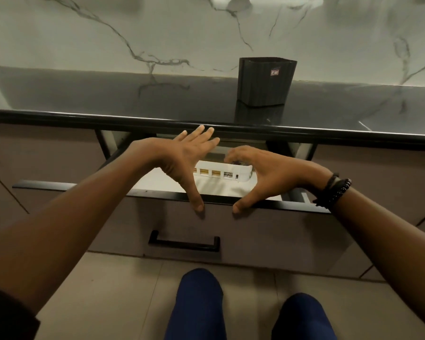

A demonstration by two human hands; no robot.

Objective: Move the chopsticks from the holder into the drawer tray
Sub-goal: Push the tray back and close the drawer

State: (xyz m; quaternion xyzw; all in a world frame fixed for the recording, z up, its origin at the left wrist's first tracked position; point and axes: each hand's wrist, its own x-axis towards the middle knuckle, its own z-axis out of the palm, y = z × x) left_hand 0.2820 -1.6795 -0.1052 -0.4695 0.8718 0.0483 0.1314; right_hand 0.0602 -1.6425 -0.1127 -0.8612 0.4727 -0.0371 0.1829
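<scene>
A black ribbed holder [265,81] stands on the dark countertop, right of centre; no chopsticks show above its rim. Below it the grey drawer [255,231] is pulled partly out. Inside lies a white tray [221,174] with small compartments, mostly covered by my hands. My left hand [184,158] is spread flat over the drawer, thumb resting on the drawer's front edge. My right hand [268,173] is beside it, fingers curled down into the drawer, thumb on the same edge. Neither hand visibly holds anything. No chopsticks are visible.
The black countertop edge [84,117] overhangs the drawer just behind my fingers. A marble wall [182,33] rises behind the counter. The drawer front has a black bar handle [184,242]. My knees [199,305] are below, over a tiled floor.
</scene>
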